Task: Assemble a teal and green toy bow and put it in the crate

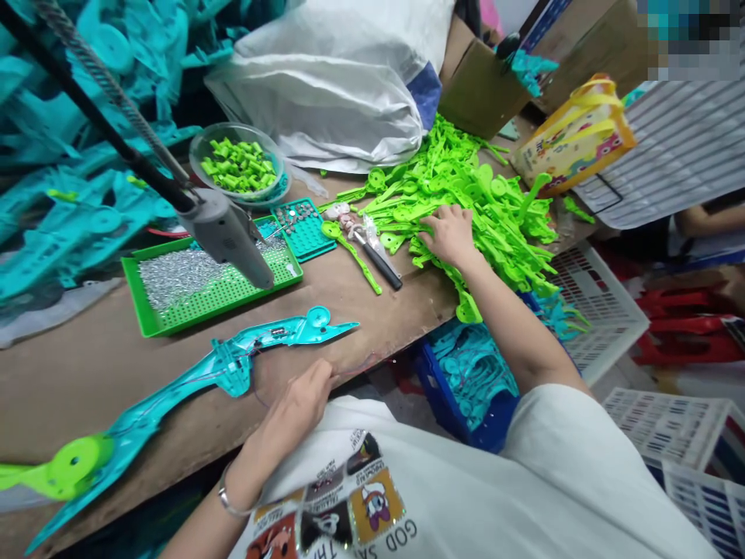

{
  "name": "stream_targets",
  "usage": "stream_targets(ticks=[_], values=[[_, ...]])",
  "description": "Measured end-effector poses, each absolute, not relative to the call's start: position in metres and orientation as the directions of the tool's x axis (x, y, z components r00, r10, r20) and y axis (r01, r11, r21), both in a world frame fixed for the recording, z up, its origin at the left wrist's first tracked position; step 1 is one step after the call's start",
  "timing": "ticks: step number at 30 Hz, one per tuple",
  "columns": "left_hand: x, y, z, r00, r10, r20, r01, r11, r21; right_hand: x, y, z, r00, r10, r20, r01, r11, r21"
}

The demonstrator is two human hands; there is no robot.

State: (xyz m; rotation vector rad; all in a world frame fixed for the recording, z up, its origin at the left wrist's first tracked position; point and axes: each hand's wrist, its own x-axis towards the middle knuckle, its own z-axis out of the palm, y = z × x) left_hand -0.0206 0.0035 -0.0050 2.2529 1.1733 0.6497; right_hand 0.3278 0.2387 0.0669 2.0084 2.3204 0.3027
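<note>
My left hand (306,394) is at the table's front edge with its fingers closed. Thin reddish wires (366,363) come out past its fingertips. Just beyond it lies a long turquoise plastic shell (192,378), curved like a toy bow or sword, with wires and a small metal part inside. A bright green plastic piece (75,466) sits at its near-left end. My right hand (451,233) rests on a heap of bright green plastic parts (489,206), fingers bent and apart. Whether it grips one of them is hard to see.
A green tray (145,314) of silver screws lies under a grey electric screwdriver (233,237) hanging from above. Close by are a tub (198,159) of green pieces, a turquoise tray (317,247) and a black-handled tool (381,265). A blue crate (431,373) stands below the edge.
</note>
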Motion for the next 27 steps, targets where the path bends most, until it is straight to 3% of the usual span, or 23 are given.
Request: stream_targets(ticks=[5,11,13,15,17,18,20,22,27], values=[[-0.025,0.003,0.001,0.5,0.846,0.187,0.604,-0.495,0.624,0.315,0.245,0.07,-0.127,0.99,0.069,0.98,0.114,0.163],[-0.032,0.006,0.009,0.509,0.82,0.263,0.557,-0.547,0.625,0.302,0.217,0.106,-0.151,0.987,0.057,0.988,0.152,-0.019],[-0.036,0.009,0.011,0.528,0.792,0.307,0.571,-0.598,0.562,0.291,0.199,0.118,-0.17,0.98,0.103,0.96,0.188,-0.208],[-0.04,0.013,0.012,0.525,0.791,0.314,0.622,-0.609,0.492,0.276,0.183,0.12,-0.104,0.981,0.164,0.822,0.177,-0.541],[-0.044,0.017,0.01,0.483,0.823,0.3,0.68,-0.568,0.463,0.255,0.169,0.108,-0.006,0.997,0.073,0.525,0.065,-0.849],[-0.045,0.018,0.008,0.458,0.837,0.3,0.7,-0.547,0.459,0.244,0.163,0.098,0.007,1.0,-0.026,0.357,-0.026,-0.934],[-0.047,0.02,0.002,0.431,0.85,0.305,0.719,-0.527,0.453,0.22,0.154,0.071,-0.039,0.974,-0.225,0.097,-0.221,-0.97],[-0.047,0.019,-0.004,0.439,0.842,0.314,0.721,-0.538,0.436,0.198,0.147,0.043,-0.077,0.933,-0.352,-0.056,-0.357,-0.932],[-0.046,0.016,-0.011,0.429,0.851,0.302,0.729,-0.524,0.442,0.168,0.136,0.006,-0.056,0.896,-0.441,-0.197,-0.443,-0.874]])
